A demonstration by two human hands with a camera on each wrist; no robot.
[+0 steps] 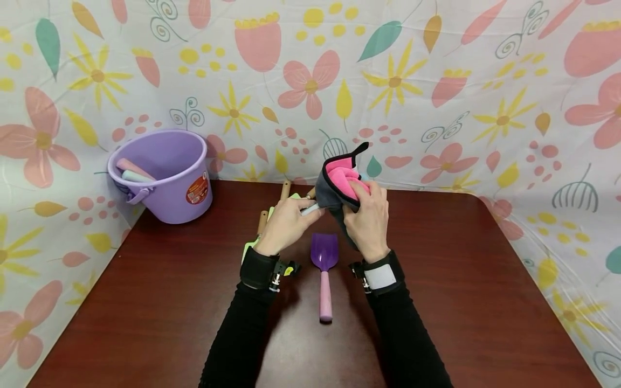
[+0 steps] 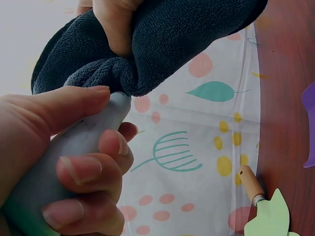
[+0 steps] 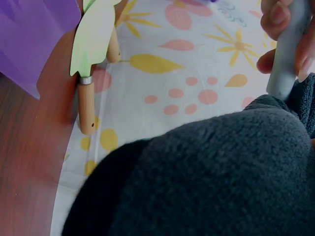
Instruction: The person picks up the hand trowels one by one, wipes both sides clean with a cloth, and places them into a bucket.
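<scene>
"Two hands in view. State of each?"

"My left hand (image 1: 287, 223) is curled round a pale handle (image 3: 290, 56). My right hand (image 1: 367, 221) grips a cloth (image 1: 339, 175), grey outside, pink inside."

"Position of handle and cloth?"

"Both held above the surface (image 1: 170, 302), the handle's end touching the grey side."

"Other items?"

"A purple scoop (image 1: 324, 250) lies between my forearms, pink grip towards me. Green trowels (image 3: 93, 44) with wooden grips lie beyond my left hand, partly hidden. A lilac bucket (image 1: 167, 196) stands at far left."
</scene>
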